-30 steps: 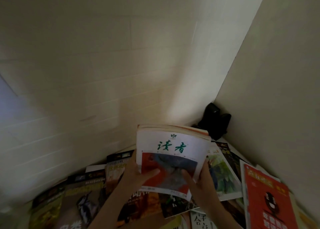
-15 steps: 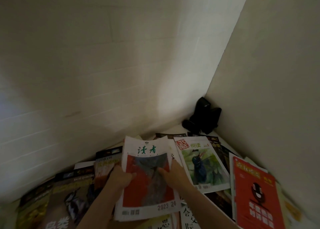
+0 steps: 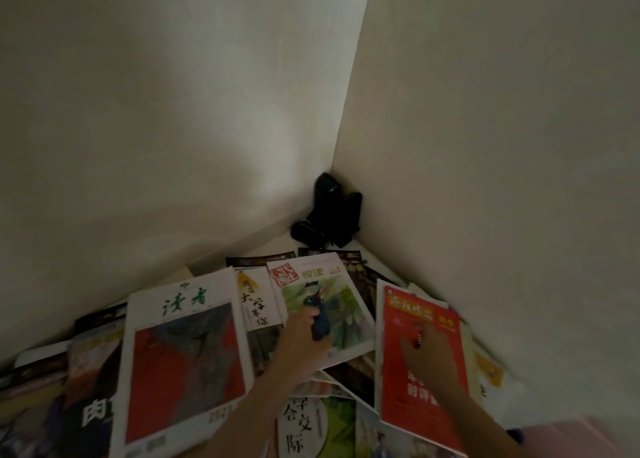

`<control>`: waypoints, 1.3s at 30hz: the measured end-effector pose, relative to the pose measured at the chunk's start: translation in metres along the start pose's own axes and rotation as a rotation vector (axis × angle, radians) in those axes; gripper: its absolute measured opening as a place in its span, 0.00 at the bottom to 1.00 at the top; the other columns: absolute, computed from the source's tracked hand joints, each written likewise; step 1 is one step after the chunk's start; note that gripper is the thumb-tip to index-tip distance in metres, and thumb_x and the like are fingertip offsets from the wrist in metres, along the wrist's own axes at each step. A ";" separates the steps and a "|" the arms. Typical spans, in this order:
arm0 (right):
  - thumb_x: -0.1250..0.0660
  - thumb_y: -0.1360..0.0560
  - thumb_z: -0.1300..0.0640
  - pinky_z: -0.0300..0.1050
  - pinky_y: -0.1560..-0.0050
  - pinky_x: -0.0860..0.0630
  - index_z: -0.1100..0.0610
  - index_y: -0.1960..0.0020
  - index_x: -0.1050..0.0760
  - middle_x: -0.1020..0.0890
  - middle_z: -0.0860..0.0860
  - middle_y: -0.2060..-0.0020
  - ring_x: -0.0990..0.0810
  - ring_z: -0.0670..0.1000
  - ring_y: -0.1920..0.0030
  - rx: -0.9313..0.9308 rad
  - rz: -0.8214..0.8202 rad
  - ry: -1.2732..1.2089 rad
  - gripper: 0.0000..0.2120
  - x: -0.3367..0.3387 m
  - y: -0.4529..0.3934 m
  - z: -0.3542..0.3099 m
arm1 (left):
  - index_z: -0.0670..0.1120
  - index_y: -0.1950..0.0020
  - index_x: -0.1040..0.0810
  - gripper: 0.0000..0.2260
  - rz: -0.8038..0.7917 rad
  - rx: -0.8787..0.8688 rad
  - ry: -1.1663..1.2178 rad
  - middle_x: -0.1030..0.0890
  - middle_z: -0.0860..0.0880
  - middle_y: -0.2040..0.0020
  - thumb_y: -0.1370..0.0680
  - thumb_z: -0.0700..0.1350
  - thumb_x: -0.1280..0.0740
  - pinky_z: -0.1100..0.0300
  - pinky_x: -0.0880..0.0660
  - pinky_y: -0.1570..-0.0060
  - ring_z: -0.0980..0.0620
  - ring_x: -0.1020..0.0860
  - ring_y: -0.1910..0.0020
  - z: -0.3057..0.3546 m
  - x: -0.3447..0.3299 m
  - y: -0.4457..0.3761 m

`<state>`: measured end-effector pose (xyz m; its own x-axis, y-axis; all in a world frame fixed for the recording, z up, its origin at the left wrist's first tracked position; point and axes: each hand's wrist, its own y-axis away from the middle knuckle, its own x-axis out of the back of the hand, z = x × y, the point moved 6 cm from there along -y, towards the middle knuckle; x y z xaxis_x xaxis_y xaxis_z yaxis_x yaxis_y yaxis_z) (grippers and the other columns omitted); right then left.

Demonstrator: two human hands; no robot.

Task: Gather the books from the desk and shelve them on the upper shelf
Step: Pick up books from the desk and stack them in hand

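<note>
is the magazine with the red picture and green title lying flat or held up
Lying flat. The red-and-green magazine rests face up on the pile, cover fully showing; neither the left hand nor the right hand touches it.

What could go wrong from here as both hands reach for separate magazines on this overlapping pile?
1. The left hand rests on the bird-cover magazine, which overlaps others; lifting it may drag neighbours along.
2. The right hand lies on the red magazine, which overhangs the pile; a one-handed lift could let it flop or slip.
3. The red-and-white magazine lies loosely on top and might slide off.
</note>
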<state>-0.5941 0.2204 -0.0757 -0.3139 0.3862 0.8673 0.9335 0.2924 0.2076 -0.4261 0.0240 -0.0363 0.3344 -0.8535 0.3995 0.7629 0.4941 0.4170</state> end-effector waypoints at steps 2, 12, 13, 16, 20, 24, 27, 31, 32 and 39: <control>0.35 0.25 0.47 0.45 0.61 0.23 0.56 0.38 0.28 0.20 0.56 0.48 0.19 0.52 0.57 -0.079 -0.038 0.037 0.20 0.002 -0.014 0.051 | 0.47 0.31 0.35 0.19 -0.129 0.019 0.001 0.30 0.51 0.37 0.21 0.46 0.36 0.59 0.28 0.42 0.53 0.28 0.40 0.013 -0.043 -0.007; 0.32 0.24 0.51 0.40 0.51 0.29 0.55 0.30 0.36 0.22 0.52 0.39 0.26 0.48 0.51 -0.137 -0.191 -0.157 0.25 0.021 0.030 0.082 | 0.51 0.55 0.22 0.07 -0.023 -0.032 -0.132 0.19 0.54 0.59 0.31 0.50 0.29 0.57 0.21 0.59 0.54 0.20 0.57 0.025 -0.140 -0.045; 0.31 0.24 0.51 0.39 0.52 0.31 0.55 0.30 0.36 0.23 0.51 0.39 0.25 0.49 0.49 -0.156 -0.168 -0.188 0.26 0.021 0.031 0.085 | 0.49 0.58 0.21 0.05 -0.027 -0.018 -0.119 0.18 0.52 0.61 0.30 0.47 0.28 0.58 0.21 0.61 0.52 0.19 0.59 0.032 -0.140 -0.041; 0.29 0.26 0.50 0.41 0.48 0.28 0.55 0.29 0.36 0.22 0.52 0.40 0.21 0.53 0.43 -0.270 -0.123 -0.330 0.30 0.019 0.032 0.100 | 0.44 0.55 0.19 0.08 -0.055 0.031 -0.157 0.16 0.47 0.58 0.30 0.47 0.29 0.54 0.19 0.58 0.49 0.18 0.59 0.032 -0.146 -0.044; 0.28 0.27 0.55 0.53 0.53 0.18 0.57 0.43 0.21 0.16 0.49 0.62 0.16 0.52 0.61 -0.371 -0.050 -0.481 0.15 0.025 0.024 0.103 | 0.43 0.41 0.33 0.13 -0.045 -0.034 -0.138 0.21 0.45 0.48 0.23 0.42 0.36 0.58 0.25 0.65 0.48 0.20 0.55 0.042 -0.150 -0.039; 0.30 0.26 0.54 0.50 0.60 0.19 0.52 0.46 0.21 0.16 0.45 0.62 0.16 0.48 0.63 -0.144 0.002 -0.476 0.09 0.051 0.008 0.042 | 0.47 0.44 0.33 0.08 0.121 -0.037 0.006 0.21 0.48 0.48 0.21 0.42 0.37 0.61 0.23 0.63 0.53 0.20 0.57 0.039 -0.099 -0.039; 0.30 0.25 0.54 0.43 0.60 0.28 0.54 0.45 0.23 0.20 0.45 0.59 0.21 0.47 0.60 0.077 0.017 -0.370 0.10 0.062 -0.013 -0.027 | 0.46 0.42 0.31 0.10 0.240 -0.042 0.094 0.20 0.50 0.49 0.21 0.47 0.35 0.59 0.22 0.62 0.53 0.20 0.57 0.031 -0.041 -0.044; 0.32 0.24 0.54 0.41 0.62 0.29 0.59 0.48 0.22 0.20 0.50 0.58 0.20 0.52 0.57 0.295 -0.113 -0.226 0.09 0.021 -0.039 -0.098 | 0.43 0.36 0.34 0.17 0.424 0.132 -0.129 0.29 0.41 0.37 0.21 0.49 0.35 0.48 0.29 0.41 0.43 0.29 0.38 0.004 0.012 -0.048; 0.34 0.24 0.53 0.41 0.62 0.26 0.60 0.47 0.23 0.19 0.50 0.56 0.19 0.54 0.55 0.303 -0.159 -0.192 0.11 0.002 -0.045 -0.103 | 0.43 0.33 0.37 0.20 0.391 0.217 -0.216 0.33 0.39 0.34 0.21 0.49 0.36 0.46 0.36 0.35 0.40 0.35 0.32 -0.009 0.013 -0.052; 0.40 0.21 0.58 0.44 0.53 0.26 0.61 0.40 0.26 0.20 0.56 0.46 0.20 0.55 0.50 0.244 -0.272 -0.004 0.12 -0.043 -0.048 -0.093 | 0.48 0.34 0.35 0.21 0.250 0.329 -0.014 0.39 0.38 0.30 0.24 0.49 0.34 0.43 0.38 0.32 0.37 0.40 0.29 -0.034 -0.002 -0.061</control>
<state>-0.6093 0.1084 -0.0815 -0.5466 0.2688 0.7931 0.7468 0.5850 0.3164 -0.4545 -0.0095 -0.0904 0.4777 -0.6994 0.5316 0.4408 0.7143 0.5436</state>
